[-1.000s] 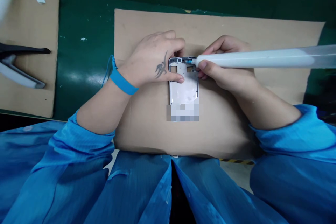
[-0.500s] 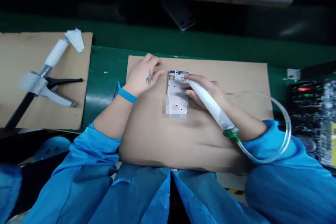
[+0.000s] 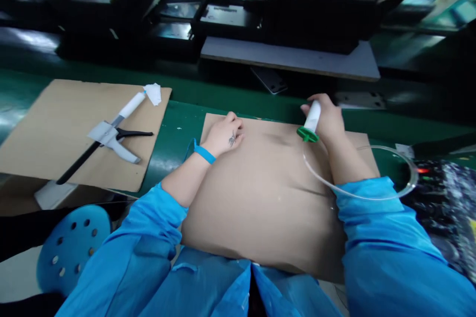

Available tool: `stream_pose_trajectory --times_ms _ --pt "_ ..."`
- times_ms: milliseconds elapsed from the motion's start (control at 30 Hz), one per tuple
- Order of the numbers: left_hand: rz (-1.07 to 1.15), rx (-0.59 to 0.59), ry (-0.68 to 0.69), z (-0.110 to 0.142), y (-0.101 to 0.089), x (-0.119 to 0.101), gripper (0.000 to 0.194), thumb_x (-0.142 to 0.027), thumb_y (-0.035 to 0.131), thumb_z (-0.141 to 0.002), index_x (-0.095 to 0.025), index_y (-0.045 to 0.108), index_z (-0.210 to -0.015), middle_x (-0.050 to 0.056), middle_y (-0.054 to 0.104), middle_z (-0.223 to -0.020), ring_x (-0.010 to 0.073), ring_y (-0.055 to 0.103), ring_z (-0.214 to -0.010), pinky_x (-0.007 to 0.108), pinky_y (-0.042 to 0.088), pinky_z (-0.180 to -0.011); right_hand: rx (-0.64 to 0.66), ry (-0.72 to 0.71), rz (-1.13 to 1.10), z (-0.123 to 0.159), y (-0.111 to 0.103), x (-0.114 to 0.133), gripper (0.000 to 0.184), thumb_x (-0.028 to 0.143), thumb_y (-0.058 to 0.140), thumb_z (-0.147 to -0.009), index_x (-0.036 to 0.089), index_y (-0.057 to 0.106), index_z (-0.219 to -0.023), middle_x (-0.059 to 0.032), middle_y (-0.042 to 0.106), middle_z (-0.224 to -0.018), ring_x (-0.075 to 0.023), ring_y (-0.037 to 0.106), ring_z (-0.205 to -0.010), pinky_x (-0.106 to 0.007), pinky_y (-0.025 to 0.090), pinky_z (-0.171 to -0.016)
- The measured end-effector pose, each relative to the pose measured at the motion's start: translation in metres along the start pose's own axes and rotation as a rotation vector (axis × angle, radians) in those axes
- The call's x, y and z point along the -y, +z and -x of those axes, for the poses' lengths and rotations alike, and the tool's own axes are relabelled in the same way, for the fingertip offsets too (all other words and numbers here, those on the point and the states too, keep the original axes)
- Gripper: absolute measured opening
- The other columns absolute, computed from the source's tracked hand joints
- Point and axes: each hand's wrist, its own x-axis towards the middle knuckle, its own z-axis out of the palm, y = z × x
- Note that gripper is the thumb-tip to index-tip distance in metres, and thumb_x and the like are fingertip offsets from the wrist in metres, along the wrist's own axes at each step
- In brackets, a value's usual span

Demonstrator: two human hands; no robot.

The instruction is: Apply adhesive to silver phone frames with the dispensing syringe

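My right hand (image 3: 327, 120) is closed around a white glue syringe (image 3: 313, 115) with a green end cap (image 3: 307, 134), held upright at the far right edge of the brown cardboard sheet (image 3: 260, 198). A clear hose (image 3: 372, 194) loops from the cap across my right sleeve. My left hand (image 3: 225, 136) rests on the cardboard's far left corner, fingers loosely bent, holding nothing; a blue wrist strap (image 3: 204, 153) is on that wrist. No phone frame shows on the cardboard.
A second cardboard sheet (image 3: 48, 133) on the left carries a glue gun (image 3: 107, 136) and a white tissue (image 3: 153, 93). A dark flat phone-like part (image 3: 270, 80) lies beyond the green belt (image 3: 178, 124). A grey board (image 3: 290, 57), a blue stool (image 3: 70, 242) and a control box (image 3: 442, 198) are around.
The view has tilted up. The metal phone frame has gone from the cardboard. My right hand has carried the syringe to the far right edge; my left hand has drawn back empty.
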Motion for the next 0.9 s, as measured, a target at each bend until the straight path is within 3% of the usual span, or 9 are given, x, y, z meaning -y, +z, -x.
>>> stream_pose_trajectory --times_ms 100,200,300,433,600,700,800,867,900 --pt "-0.027 0.039 0.025 0.004 -0.002 -0.004 0.033 -0.043 0.077 -0.101 -0.017 0.074 -0.121 0.019 0.067 -0.137 0.0329 0.077 -0.108 0.048 0.066 -0.098 -0.033 0.007 -0.013 -0.017 0.022 0.022 0.057 0.068 0.096 -0.083 0.034 0.067 -0.118 -0.0141 0.081 -0.115 -0.0402 0.077 -0.112 -0.053 0.060 -0.096" --pt "-0.042 0.075 0.058 0.005 0.000 -0.007 0.054 -0.051 0.083 -0.101 -0.012 0.074 -0.138 0.021 0.069 -0.145 0.0367 0.077 -0.124 0.049 0.065 -0.109 -0.074 0.075 -0.004 -0.041 0.039 0.016 0.067 0.064 0.100 -0.081 0.031 0.065 -0.128 -0.0235 0.077 -0.129 -0.0435 0.072 -0.122 -0.056 0.054 -0.102" --pt "-0.041 0.107 0.108 0.003 0.005 -0.006 0.059 -0.048 0.081 -0.105 -0.014 0.070 -0.152 0.018 0.066 -0.162 0.0352 0.070 -0.146 0.047 0.057 -0.127 -0.101 0.322 0.141 -0.065 0.056 -0.006 0.082 0.058 0.096 -0.090 0.020 0.057 -0.151 -0.0373 0.064 -0.153 -0.0474 0.062 -0.144 -0.059 0.044 -0.114" --pt "-0.022 0.138 0.156 0.001 0.014 -0.002 0.058 -0.043 0.080 -0.107 -0.014 0.069 -0.156 0.015 0.062 -0.173 0.0314 0.062 -0.158 0.043 0.048 -0.137 -0.046 0.394 0.284 -0.082 0.073 -0.024 0.080 0.046 0.084 -0.106 0.014 0.045 -0.168 -0.0359 0.059 -0.163 -0.0437 0.055 -0.155 -0.054 0.037 -0.118" --pt "0.045 0.111 0.138 0.001 0.024 0.004 0.061 -0.049 0.085 -0.103 -0.015 0.072 -0.152 0.019 0.056 -0.178 0.0332 0.060 -0.162 0.047 0.046 -0.139 -0.064 0.422 0.303 -0.079 0.069 -0.016 0.072 0.049 0.080 -0.110 0.014 0.052 -0.166 -0.0365 0.069 -0.149 -0.0395 0.068 -0.141 -0.047 0.045 -0.103" --pt "0.054 0.084 0.084 0.003 0.026 0.003 0.062 -0.049 0.088 -0.101 -0.016 0.072 -0.150 0.022 0.051 -0.180 0.0356 0.055 -0.167 0.053 0.047 -0.139 -0.070 0.453 0.296 -0.067 0.060 -0.017 0.073 0.046 0.083 -0.108 0.012 0.055 -0.166 -0.0388 0.070 -0.147 -0.0434 0.069 -0.144 -0.050 0.050 -0.105" --pt "0.050 0.063 0.034 0.008 0.027 -0.004 0.069 -0.051 0.091 -0.098 -0.015 0.069 -0.152 0.022 0.054 -0.178 0.0349 0.056 -0.165 0.050 0.052 -0.134 -0.092 0.516 0.220 -0.046 0.055 -0.036 0.076 0.048 0.088 -0.101 0.014 0.060 -0.164 -0.0397 0.070 -0.148 -0.0490 0.068 -0.146 -0.059 0.056 -0.106" --pt "0.078 0.059 0.047 0.011 0.029 -0.008 0.073 -0.052 0.091 -0.098 -0.011 0.067 -0.153 0.024 0.056 -0.176 0.0357 0.063 -0.158 0.048 0.056 -0.129 -0.166 0.527 0.156 -0.034 0.060 -0.054 0.090 0.064 0.095 -0.088 0.025 0.062 -0.162 -0.0395 0.071 -0.144 -0.0533 0.070 -0.138 -0.069 0.058 -0.099" --pt "0.099 0.059 0.073 0.011 0.031 -0.009 0.073 -0.051 0.089 -0.099 -0.008 0.066 -0.154 0.026 0.056 -0.174 0.0366 0.065 -0.155 0.048 0.057 -0.127 -0.231 0.449 0.127 -0.031 0.067 -0.061 0.093 0.078 0.093 -0.082 0.033 0.065 -0.159 -0.0370 0.072 -0.142 -0.0525 0.074 -0.129 -0.071 0.059 -0.091"
